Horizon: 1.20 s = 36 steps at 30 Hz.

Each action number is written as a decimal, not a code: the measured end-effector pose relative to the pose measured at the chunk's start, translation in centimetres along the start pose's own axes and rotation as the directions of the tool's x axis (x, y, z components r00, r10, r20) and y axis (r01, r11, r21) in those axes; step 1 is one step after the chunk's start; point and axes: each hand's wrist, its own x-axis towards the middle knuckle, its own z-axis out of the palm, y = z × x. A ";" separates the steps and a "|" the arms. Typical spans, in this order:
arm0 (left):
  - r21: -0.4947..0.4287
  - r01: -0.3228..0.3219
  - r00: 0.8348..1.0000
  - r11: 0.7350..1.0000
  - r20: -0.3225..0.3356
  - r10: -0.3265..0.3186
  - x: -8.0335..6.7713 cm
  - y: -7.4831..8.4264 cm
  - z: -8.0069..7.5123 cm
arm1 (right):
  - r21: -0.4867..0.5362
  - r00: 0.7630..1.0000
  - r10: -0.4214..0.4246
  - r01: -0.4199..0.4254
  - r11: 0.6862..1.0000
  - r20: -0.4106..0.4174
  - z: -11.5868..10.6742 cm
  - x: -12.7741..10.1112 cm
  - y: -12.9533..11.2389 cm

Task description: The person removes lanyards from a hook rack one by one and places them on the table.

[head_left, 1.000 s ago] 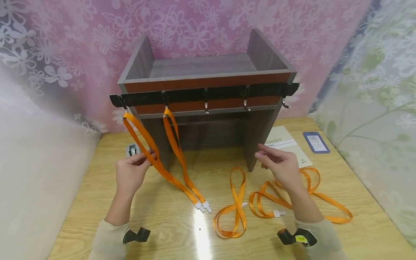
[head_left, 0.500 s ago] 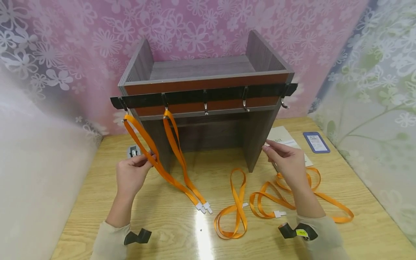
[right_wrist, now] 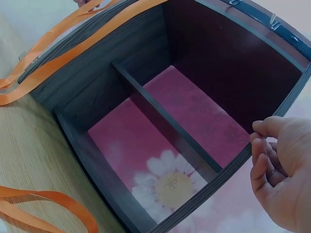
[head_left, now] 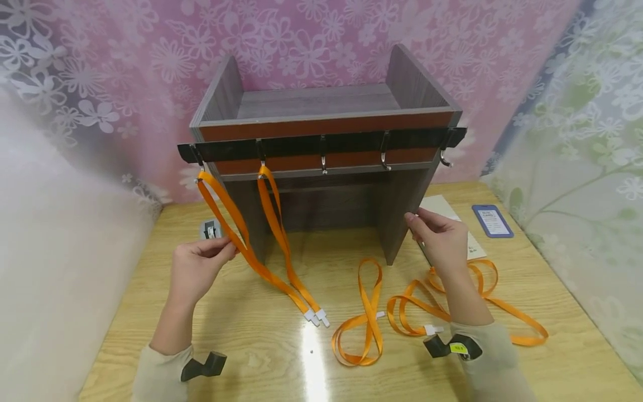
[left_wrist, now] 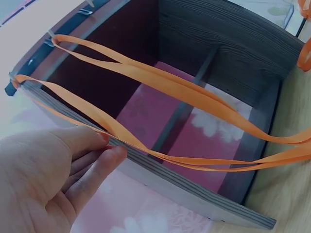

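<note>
Pinching the leftmost hung lanyard (head_left: 236,234) mid-strap with your left hand (head_left: 198,265); your right hand (head_left: 442,237) is loosely curled, holding nothing, beside the shelf unit (head_left: 321,162). Pull outward and the loop could slip off its hook (head_left: 200,166) on the rail (head_left: 321,146).

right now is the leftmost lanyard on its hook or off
On: the leftmost lanyard loops over the end hook of the rack and hangs down, with the left hand pinching it midway.

Glossy wood-grain table (head_left: 281,357), matt grey wooden shelf (head_left: 321,103), woven orange cloth straps (head_left: 273,223).
</note>
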 end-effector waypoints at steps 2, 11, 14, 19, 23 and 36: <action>-0.033 -0.010 1.000 0.999 0.008 0.010 -0.1 0.2 -0.2 | -0.005 1.000 -0.002 0.002 1.000 0.005 -0.1 0.0 -0.1; -0.037 -0.070 0.998 0.997 0.008 0.070 -0.2 1.2 -0.8 | -0.031 1.000 0.007 -0.006 1.000 0.010 -0.2 0.5 -0.5; -0.036 -0.093 0.996 0.995 -0.003 0.093 -0.3 1.5 -1.0 | -0.025 1.000 0.014 -0.013 1.000 0.009 -0.2 0.6 -0.6; -0.057 -0.101 0.995 0.993 -0.014 0.100 -1.0 2.2 -1.1 | -0.060 0.999 0.043 -0.042 0.997 0.019 -0.3 0.1 -0.5; -0.031 -0.108 0.993 0.994 -0.051 0.106 -1.3 3.0 -0.7 | -0.054 0.999 0.032 -0.030 0.998 0.024 -0.3 0.0 -0.5; -0.019 -0.145 0.989 0.989 -0.001 0.145 -0.2 4.2 1.8 | -0.021 0.999 0.033 -0.033 0.999 0.014 -0.3 -0.1 -0.5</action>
